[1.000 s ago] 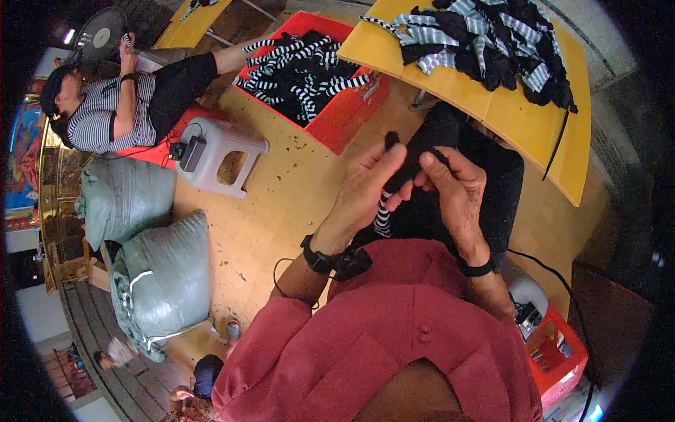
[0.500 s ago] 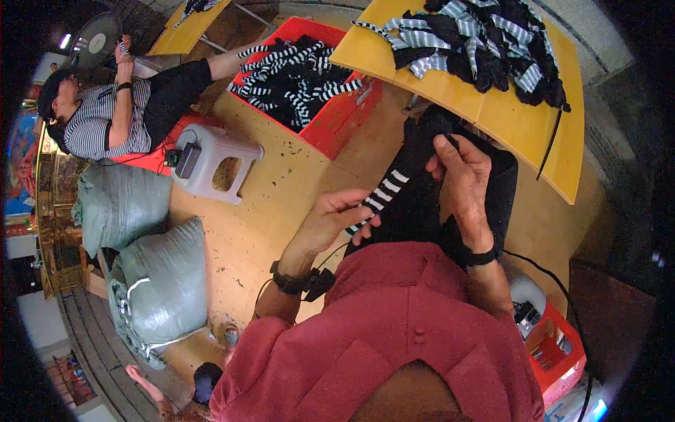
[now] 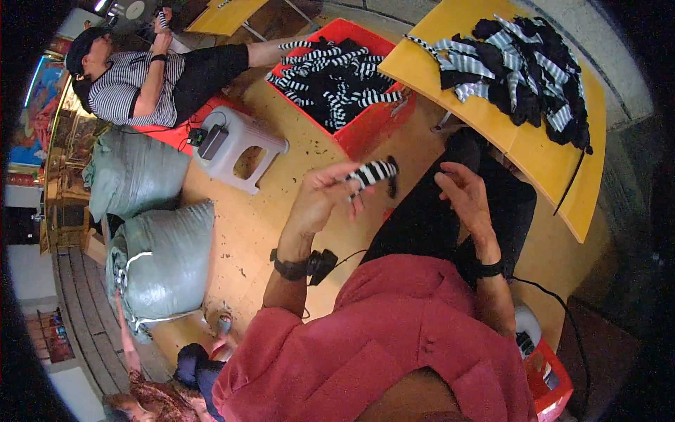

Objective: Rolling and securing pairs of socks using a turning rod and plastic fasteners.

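My left hand point(image 3: 320, 197) is closed around a black knit glove point(image 3: 373, 175) with white stripes, raised above the floor to the left of my lap. The glove's black end hangs past my fingers and is blurred. Over my black-trousered thigh, my right hand point(image 3: 464, 193) holds nothing; its fingers are loosely curled and apart. Beyond my left hand stands a red box point(image 3: 376, 133) filled with striped black-and-white gloves point(image 3: 337, 77). On the yellow table point(image 3: 485, 130) at the upper right lies a heap of black gloves with grey-striped cuffs point(image 3: 517, 70).
A person in a striped shirt point(image 3: 116, 84) sits at the upper left beside a grey plastic stool point(image 3: 235, 144). Stuffed green sacks point(image 3: 169, 260) stand on the left. Another person point(image 3: 169, 394) is at the lower left. A red stool point(image 3: 548, 383) is near my right elbow, with a black cable point(image 3: 562, 309).
My left hand has lifted the glove off my lap and carried it left toward the red box. My right hand has let go of it. The view has shifted.
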### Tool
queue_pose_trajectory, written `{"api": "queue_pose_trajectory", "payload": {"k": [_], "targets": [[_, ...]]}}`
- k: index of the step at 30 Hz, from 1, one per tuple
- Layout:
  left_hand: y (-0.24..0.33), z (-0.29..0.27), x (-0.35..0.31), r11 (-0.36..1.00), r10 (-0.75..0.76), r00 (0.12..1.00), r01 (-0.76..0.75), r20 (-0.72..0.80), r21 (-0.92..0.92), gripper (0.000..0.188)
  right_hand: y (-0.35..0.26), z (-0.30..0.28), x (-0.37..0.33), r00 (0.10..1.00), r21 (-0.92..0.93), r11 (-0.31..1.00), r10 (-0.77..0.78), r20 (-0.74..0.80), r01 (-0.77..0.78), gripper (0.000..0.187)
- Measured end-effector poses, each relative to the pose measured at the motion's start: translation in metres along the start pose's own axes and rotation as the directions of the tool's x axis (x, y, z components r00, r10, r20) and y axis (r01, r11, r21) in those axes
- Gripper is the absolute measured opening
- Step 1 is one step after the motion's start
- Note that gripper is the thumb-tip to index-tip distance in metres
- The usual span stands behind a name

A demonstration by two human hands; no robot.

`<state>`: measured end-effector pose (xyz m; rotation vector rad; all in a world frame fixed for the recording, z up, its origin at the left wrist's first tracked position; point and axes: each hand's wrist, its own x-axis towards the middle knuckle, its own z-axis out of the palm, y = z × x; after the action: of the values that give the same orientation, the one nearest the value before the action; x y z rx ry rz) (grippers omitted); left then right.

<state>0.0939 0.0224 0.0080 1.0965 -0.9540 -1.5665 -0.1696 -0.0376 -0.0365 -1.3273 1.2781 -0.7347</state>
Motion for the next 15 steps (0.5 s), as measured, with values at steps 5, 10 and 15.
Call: {"api": "queue_pose_trajectory", "payload": {"k": [5, 10, 15], "targets": [[0.016, -0.022, 0.057, 0.991, 0.131, 0.983, -0.134, -0.127, -0.014, 0.028, 0.005, -0.011, -0.001, 0.998, 0.044, 0.998, -0.037, -0.052, 0.040, 0.028], [0.000, -0.067, 0.118, 0.898, 0.432, 0.776, -0.321, -0.461, 0.302, 0.036, -0.010, -0.023, -0.001, 0.991, 0.045, 0.998, -0.048, -0.123, 0.054, 0.025], [-0.021, -0.043, 0.109, 0.923, 0.351, 0.821, -0.223, -0.450, 0.313, 0.031, -0.010, -0.053, 0.020, 0.884, -0.189, 0.952, -0.295, -0.363, 0.240, 0.016]]}}
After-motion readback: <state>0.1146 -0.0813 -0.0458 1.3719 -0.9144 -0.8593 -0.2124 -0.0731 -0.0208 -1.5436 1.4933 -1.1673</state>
